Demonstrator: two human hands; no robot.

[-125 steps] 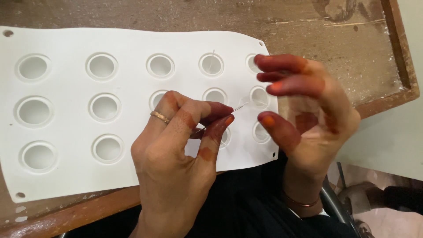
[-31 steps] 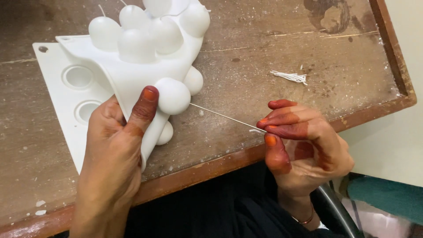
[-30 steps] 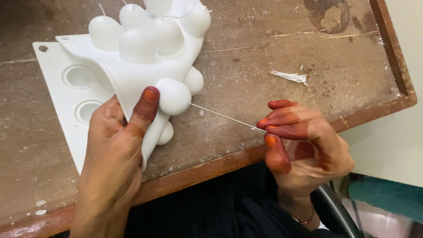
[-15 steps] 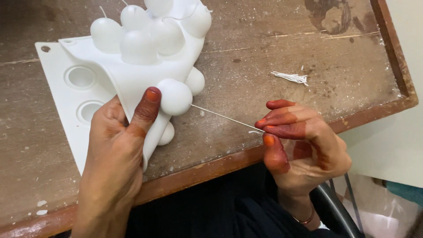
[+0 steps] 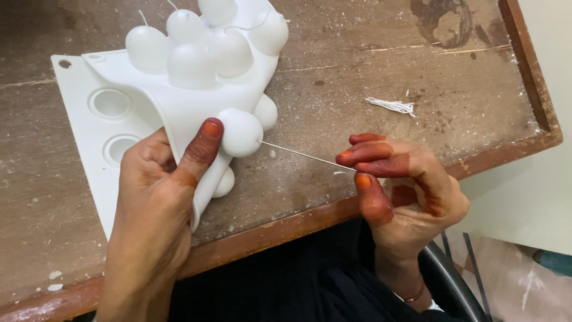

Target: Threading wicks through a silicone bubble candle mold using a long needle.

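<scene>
A thin, straight metal needle [image 5: 301, 155] runs from a round white dome of a soft white silicone mould [image 5: 179, 101] towards my right hand [image 5: 399, 185]. Its tip meets the dome just beside my left thumb. My right grip is pressed together, thumb and fingertips pinching the needle's near end, where a short bit of white thread shows. My left hand [image 5: 158, 203] grips the folded edge of the mould, thumb pressed against the underside, so the sheet is bent back and its domes bulge upward. The flat part, with round open cavities, lies on the worn brown wooden bench [image 5: 357, 77]. Farther right on the bench, well apart from the mould, lies a small bundle of white wick strands [image 5: 392, 105].
</scene>
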